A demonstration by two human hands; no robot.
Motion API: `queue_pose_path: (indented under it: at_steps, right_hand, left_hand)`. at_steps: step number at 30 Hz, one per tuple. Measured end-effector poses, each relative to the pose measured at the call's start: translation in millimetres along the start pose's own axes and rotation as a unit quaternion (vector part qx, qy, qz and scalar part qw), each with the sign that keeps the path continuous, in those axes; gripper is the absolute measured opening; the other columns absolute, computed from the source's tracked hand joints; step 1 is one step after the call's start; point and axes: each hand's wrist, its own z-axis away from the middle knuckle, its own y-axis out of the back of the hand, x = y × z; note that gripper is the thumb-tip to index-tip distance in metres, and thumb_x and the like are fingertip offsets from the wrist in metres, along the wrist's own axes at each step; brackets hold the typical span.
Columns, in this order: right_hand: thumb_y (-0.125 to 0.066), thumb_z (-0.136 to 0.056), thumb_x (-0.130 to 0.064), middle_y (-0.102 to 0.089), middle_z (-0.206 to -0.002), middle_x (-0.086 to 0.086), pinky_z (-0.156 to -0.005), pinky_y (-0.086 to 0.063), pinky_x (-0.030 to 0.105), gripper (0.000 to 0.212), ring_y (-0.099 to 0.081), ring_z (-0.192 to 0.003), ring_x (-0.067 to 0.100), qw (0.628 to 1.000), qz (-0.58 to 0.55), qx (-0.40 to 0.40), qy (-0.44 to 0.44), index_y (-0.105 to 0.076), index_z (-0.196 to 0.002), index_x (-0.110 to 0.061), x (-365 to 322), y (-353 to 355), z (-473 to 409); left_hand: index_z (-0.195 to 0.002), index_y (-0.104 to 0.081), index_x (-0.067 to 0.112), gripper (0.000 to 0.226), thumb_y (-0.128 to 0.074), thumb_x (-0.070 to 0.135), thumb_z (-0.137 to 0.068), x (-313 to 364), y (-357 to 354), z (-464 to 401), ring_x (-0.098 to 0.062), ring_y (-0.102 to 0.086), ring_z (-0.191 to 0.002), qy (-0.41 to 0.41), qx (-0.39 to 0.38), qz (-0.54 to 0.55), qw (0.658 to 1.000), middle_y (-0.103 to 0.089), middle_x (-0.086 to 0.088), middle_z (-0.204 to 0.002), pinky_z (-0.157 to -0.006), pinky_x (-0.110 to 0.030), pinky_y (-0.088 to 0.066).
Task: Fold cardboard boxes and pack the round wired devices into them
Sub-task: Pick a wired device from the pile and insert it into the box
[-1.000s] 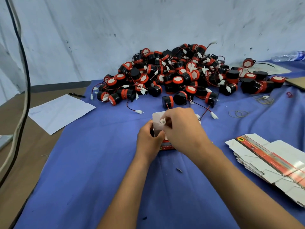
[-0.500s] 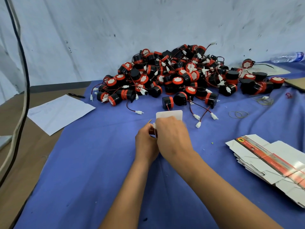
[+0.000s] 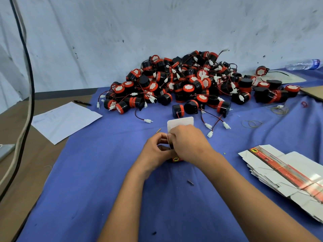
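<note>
A small cardboard box (image 3: 176, 137), its white flap (image 3: 180, 121) standing open, is being steadied mid-table on the blue cloth (image 3: 87, 180) by the left hand (image 3: 157, 151), fingers curled round its side, so a device can be pressed in by the right hand (image 3: 189, 143), whose fingertips are hidden; the pile of round wired devices (image 3: 192, 84) is being kept at the far edge, flat box blanks (image 3: 286, 172) at the right edge, within reach.

At frame centre, both hands close around a small box (image 3: 180, 122) on the blue cloth (image 3: 87, 189). The left hand (image 3: 157, 151) grips its left side with curled fingers; the right hand (image 3: 189, 142) covers its top, and a white flap stands up behind the knuckles. A pile of devices (image 3: 192, 84), black and red with wires, fills the upper centre and right. Flat boxes (image 3: 286, 172) lie stacked at the right edge. A paper (image 3: 64, 119) and a pen (image 3: 82, 102) sit at left, rubber bands (image 3: 251, 123) at right, a bottle (image 3: 304, 64) in the upper right.
</note>
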Motion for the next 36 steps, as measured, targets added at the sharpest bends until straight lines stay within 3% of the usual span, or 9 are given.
queue_pose_path:
  at_steps: [6,12,20,23,25,26,29,33,36]
  right_hand:
    - [-0.055,-0.093,-0.015,-0.065,-0.075,0.002,-0.074,-0.047,0.036,0.022,-0.061,-0.079,0.025,0.999,0.002,0.025,0.03,-0.066,-0.075,-0.018,5,-2,12]
    - [-0.057,-0.094,-0.019,-0.061,-0.097,-0.004,-0.081,-0.039,0.032,0.019,-0.05,-0.102,0.018,0.994,0.02,0.034,0.106,-0.073,-0.085,-0.024,20,-6,18]
    - [-0.04,-0.104,-0.044,-0.049,-0.117,-0.013,-0.092,-0.027,0.032,0.037,-0.034,-0.114,0.01,0.983,0.04,-0.034,0.176,-0.074,-0.099,-0.031,40,-4,22]
    - [-0.054,-0.1,-0.027,-0.063,-0.113,-0.009,-0.093,-0.041,0.035,0.022,-0.048,-0.113,0.017,0.965,-0.067,0.176,0.18,-0.075,-0.098,-0.023,43,-5,27]
    - [-0.059,-0.098,-0.017,-0.065,-0.109,-0.004,-0.086,-0.043,0.03,0.016,-0.054,-0.1,0.018,0.931,-0.163,0.323,0.059,-0.073,-0.106,-0.019,51,-11,27]
    - [-0.059,-0.099,-0.018,-0.065,-0.108,-0.004,-0.082,-0.044,0.029,0.017,-0.056,-0.092,0.015,0.919,-0.229,0.321,-0.021,-0.07,-0.112,-0.021,56,-15,27]
    - [-0.063,-0.099,-0.026,-0.07,-0.104,-0.008,-0.075,-0.052,0.03,0.017,-0.066,-0.083,0.014,0.874,-0.446,0.127,-0.147,-0.069,-0.114,-0.03,66,-33,23]
    - [-0.065,-0.097,-0.019,-0.076,-0.1,-0.013,-0.081,-0.061,0.033,0.019,-0.073,-0.09,0.007,0.876,-0.468,0.061,-0.099,-0.074,-0.108,-0.032,74,-45,20]
    - [-0.063,-0.099,-0.011,-0.073,-0.105,-0.012,-0.075,-0.061,0.035,0.033,-0.074,-0.082,0.016,0.848,-0.522,0.075,-0.06,-0.066,-0.115,-0.039,73,-45,20]
  left_hand:
    - [-0.097,-0.068,0.016,0.04,-0.09,-0.002,-0.068,-2,3,2,-0.03,-0.073,-0.082,-0.03,-0.018,-0.009,0.999,-0.075,-0.007,-0.091,-0.077,-0.045,-0.065]
    - [-0.103,-0.07,0.016,0.044,-0.092,0.0,-0.068,0,4,3,-0.014,-0.064,-0.072,-0.026,-0.022,-0.005,0.999,-0.075,0.002,-0.098,-0.074,-0.031,-0.061]
    - [-0.105,-0.071,0.017,0.043,-0.091,0.005,-0.069,-1,6,4,-0.018,-0.066,-0.076,-0.032,-0.032,0.006,0.999,-0.076,0.003,-0.098,-0.072,-0.03,-0.061]
    - [-0.105,-0.07,0.014,0.044,-0.094,0.007,-0.069,-2,7,4,-0.022,-0.069,-0.076,-0.026,-0.032,0.016,0.999,-0.077,-0.003,-0.098,-0.078,-0.038,-0.062]
    - [-0.109,-0.068,0.013,0.045,-0.093,0.004,-0.072,-3,9,3,-0.032,-0.072,-0.079,-0.02,-0.033,0.019,0.999,-0.077,-0.001,-0.104,-0.082,-0.04,-0.061]
    - [-0.112,-0.068,0.013,0.046,-0.092,0.004,-0.073,-3,9,3,-0.04,-0.072,-0.087,-0.015,-0.036,0.019,0.999,-0.077,-0.001,-0.109,-0.087,-0.044,-0.061]
    - [-0.117,-0.066,0.01,0.053,-0.091,0.007,-0.07,-4,10,4,-0.041,-0.072,-0.102,-0.008,-0.056,0.038,0.998,-0.074,-0.006,-0.119,-0.096,-0.049,-0.059]
    - [-0.129,-0.063,0.005,0.048,-0.076,0.024,-0.087,-3,13,6,-0.022,-0.064,-0.089,0.05,-0.099,0.177,0.978,-0.071,-0.007,-0.117,-0.07,-0.027,-0.052]
    - [-0.116,-0.072,0.012,0.018,-0.064,0.022,-0.102,-3,8,3,-0.017,-0.055,-0.074,0.071,-0.046,0.193,0.978,-0.07,-0.006,-0.101,-0.058,-0.022,-0.047]
